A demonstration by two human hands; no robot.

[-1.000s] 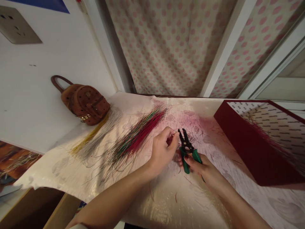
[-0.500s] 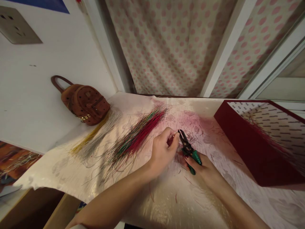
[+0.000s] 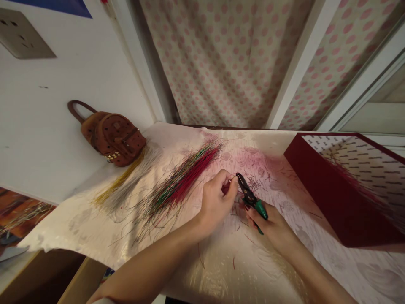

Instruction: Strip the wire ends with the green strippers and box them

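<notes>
My right hand point(image 3: 264, 217) is wrapped around the green handles of wire strippers point(image 3: 248, 192), whose dark jaws point up and to the left. Just left of the jaw tip, my left hand point(image 3: 220, 198) pinches a thin wire between thumb and forefinger; most of it is hidden by the fingers. Left of that hand lies a long bundle of red and green wires point(image 3: 186, 175) with loose, fanned ends. Many short snipped wire pieces point(image 3: 255, 183) are scattered beneath and beyond the strippers.
On the right stands a dark red box point(image 3: 319, 185) with a patterned white lining and more wires inside. A brown mini backpack point(image 3: 115, 137) leans against the left wall, beside yellow wires point(image 3: 118, 181) and silver wires point(image 3: 136, 175). A pale cloth point(image 3: 82, 219) covers the table.
The strippers' handles have been squeezed closer together in my right hand, and the jaws look more closed. My left hand stays almost in place.
</notes>
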